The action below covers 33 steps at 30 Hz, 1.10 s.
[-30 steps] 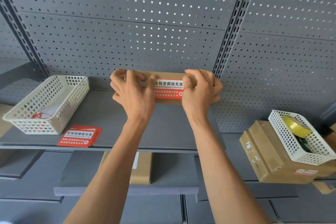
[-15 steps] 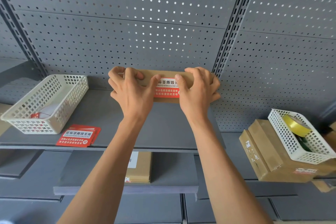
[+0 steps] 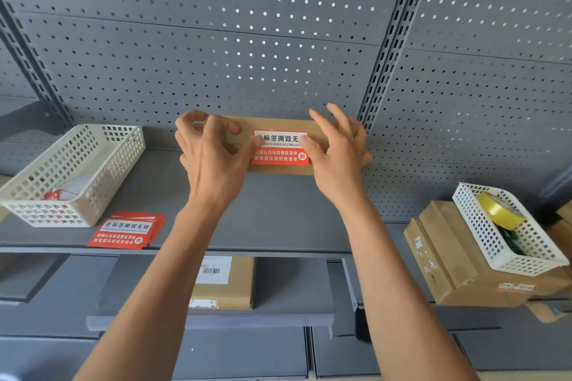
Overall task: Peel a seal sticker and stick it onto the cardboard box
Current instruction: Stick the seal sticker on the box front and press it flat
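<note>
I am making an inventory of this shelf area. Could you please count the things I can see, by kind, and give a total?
Cardboard boxes: 3 (under the hands, on the lower shelf, at the right)
White baskets: 2 (left, right)
Seal sticker on the box: 1
Stack of spare stickers: 1
Yellow tape roll: 1
Total: 8

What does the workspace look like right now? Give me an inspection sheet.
Surface: grey shelf, bare in front of the box.
Job's things: cardboard box against the pegboard; seal sticker stuck on its front; spare stickers at the shelf edge.
Clutter: white basket at left; second basket holding yellow tape on boxes at right; labelled box below.
Grippers: left hand and right hand at the sticker's ends, thumbs touching it, fingers spread.
Cables: nothing seen.
Surroundings: perforated grey pegboard.
</note>
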Each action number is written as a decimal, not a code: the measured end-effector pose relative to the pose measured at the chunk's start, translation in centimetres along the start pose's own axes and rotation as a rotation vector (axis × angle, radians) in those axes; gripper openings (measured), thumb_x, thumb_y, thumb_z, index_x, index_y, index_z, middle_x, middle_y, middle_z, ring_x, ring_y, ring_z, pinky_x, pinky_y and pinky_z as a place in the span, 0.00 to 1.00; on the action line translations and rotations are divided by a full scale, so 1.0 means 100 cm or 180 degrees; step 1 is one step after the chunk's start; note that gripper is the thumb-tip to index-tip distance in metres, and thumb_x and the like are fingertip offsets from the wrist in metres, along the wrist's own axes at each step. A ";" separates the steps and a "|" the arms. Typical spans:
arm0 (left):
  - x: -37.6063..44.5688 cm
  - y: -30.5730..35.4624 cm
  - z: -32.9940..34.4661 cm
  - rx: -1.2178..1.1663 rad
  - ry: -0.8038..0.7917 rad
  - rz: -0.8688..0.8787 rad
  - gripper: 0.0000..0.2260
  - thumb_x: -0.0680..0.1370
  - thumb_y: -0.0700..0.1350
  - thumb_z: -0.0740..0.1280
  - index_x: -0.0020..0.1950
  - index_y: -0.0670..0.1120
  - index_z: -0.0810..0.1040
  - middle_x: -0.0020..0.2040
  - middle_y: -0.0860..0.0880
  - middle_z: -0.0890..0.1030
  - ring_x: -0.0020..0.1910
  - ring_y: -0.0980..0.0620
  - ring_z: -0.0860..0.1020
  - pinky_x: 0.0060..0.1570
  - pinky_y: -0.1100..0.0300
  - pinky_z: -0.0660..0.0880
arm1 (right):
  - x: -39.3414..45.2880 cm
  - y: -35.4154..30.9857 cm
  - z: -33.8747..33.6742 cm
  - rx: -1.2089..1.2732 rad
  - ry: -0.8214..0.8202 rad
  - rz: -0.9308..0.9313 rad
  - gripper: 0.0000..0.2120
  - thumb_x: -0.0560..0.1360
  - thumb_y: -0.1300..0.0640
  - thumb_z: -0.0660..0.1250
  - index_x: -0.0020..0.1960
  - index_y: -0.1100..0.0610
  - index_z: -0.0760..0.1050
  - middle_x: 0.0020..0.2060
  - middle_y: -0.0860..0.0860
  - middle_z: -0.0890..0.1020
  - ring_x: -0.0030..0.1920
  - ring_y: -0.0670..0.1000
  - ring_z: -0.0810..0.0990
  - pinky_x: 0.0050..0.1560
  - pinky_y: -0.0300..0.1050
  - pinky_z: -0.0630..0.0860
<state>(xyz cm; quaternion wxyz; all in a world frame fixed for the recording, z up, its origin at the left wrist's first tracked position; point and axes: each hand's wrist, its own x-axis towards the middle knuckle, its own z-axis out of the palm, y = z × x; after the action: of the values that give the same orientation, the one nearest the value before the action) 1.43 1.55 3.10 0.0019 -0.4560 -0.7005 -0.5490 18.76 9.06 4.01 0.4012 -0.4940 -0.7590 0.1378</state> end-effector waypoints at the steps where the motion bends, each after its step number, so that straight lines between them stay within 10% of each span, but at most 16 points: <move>1: 0.000 -0.002 -0.001 -0.0017 -0.0056 0.0033 0.17 0.70 0.58 0.76 0.49 0.51 0.75 0.65 0.50 0.64 0.66 0.50 0.64 0.63 0.43 0.69 | 0.000 0.001 -0.002 -0.0031 -0.0089 -0.0044 0.23 0.79 0.44 0.65 0.73 0.42 0.69 0.78 0.40 0.59 0.77 0.56 0.53 0.66 0.62 0.55; 21: 0.004 -0.015 -0.013 -0.0111 -0.0548 0.0144 0.21 0.62 0.57 0.75 0.53 0.56 0.75 0.65 0.53 0.59 0.69 0.50 0.62 0.67 0.42 0.69 | -0.003 0.011 -0.025 0.0023 -0.0938 -0.0260 0.39 0.75 0.55 0.72 0.79 0.39 0.57 0.79 0.35 0.44 0.79 0.51 0.38 0.75 0.62 0.45; 33: -0.008 0.011 0.011 0.0273 0.0138 -0.0047 0.31 0.62 0.67 0.77 0.53 0.50 0.70 0.65 0.49 0.63 0.66 0.48 0.63 0.57 0.50 0.63 | -0.002 0.000 -0.002 -0.0154 -0.0308 -0.0064 0.26 0.74 0.33 0.65 0.69 0.39 0.67 0.78 0.41 0.54 0.76 0.57 0.48 0.67 0.66 0.62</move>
<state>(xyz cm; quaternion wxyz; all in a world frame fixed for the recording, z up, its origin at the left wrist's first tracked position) 3.17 1.84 3.14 0.0326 -0.4383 -0.7265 -0.5283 18.95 8.85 4.00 0.3533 -0.4887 -0.7855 0.1390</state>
